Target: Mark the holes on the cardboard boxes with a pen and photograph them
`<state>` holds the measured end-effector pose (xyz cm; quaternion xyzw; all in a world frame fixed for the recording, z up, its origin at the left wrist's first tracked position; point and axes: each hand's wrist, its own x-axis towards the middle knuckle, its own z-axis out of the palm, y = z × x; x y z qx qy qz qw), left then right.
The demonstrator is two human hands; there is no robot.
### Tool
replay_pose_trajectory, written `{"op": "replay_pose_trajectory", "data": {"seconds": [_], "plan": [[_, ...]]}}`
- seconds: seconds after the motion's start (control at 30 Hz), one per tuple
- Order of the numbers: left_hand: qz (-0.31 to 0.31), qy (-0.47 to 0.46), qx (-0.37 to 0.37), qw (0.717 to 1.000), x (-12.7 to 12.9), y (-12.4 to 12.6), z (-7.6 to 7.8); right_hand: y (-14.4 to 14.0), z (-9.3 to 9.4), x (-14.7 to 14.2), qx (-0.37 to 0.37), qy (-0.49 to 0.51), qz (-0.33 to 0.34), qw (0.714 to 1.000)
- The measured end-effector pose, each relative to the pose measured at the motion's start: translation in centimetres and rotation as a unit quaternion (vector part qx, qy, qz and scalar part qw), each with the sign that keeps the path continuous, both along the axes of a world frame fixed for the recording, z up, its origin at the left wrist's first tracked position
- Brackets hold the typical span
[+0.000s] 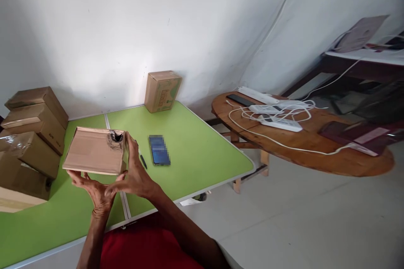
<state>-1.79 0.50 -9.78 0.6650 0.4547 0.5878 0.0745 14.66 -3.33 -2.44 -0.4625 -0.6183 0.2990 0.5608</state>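
Note:
I hold a brown cardboard box point(94, 150) above the green table point(195, 147), a torn dark hole at its top right corner. My left hand point(93, 191) supports it from underneath with fingers spread along the bottom edge. My right hand point(136, 172) grips the box's right side, thumb below. A black pen point(143, 161) and a smartphone point(159, 150) lie on the table just right of my right hand.
Several cardboard boxes point(30, 134) are stacked at the table's left edge. Another box point(162, 90) stands against the wall at the back. A round wooden table point(303, 138) to the right carries power strips point(277, 122) and white cables. The floor is pale tile.

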Motion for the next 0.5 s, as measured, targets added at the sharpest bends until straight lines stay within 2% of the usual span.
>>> {"op": "replay_pose_trajectory", "data": {"seconds": [0.1,0.23,0.3,0.4,0.5], "plan": [[-0.003,-0.007,0.015,1.0,0.7,-0.7,-1.1,0.4,-0.1,0.0,-0.005,-0.007,0.005,1.0],[-0.062,-0.068,-0.011,0.996,0.4,-2.6,-1.0,1.1,0.3,2.5,0.019,0.085,0.012,0.996],[-0.09,-0.124,-0.049,0.987,-0.2,-3.2,-0.3,1.2,0.6,4.1,0.029,0.129,0.041,0.99],[-0.118,-0.187,-0.117,0.968,-1.6,-3.0,1.7,1.1,0.9,5.8,0.015,0.157,0.092,0.983],[-0.112,-0.162,-0.16,0.967,-2.9,-1.8,4.2,1.1,0.8,6.1,0.01,0.12,0.095,0.988]]}}
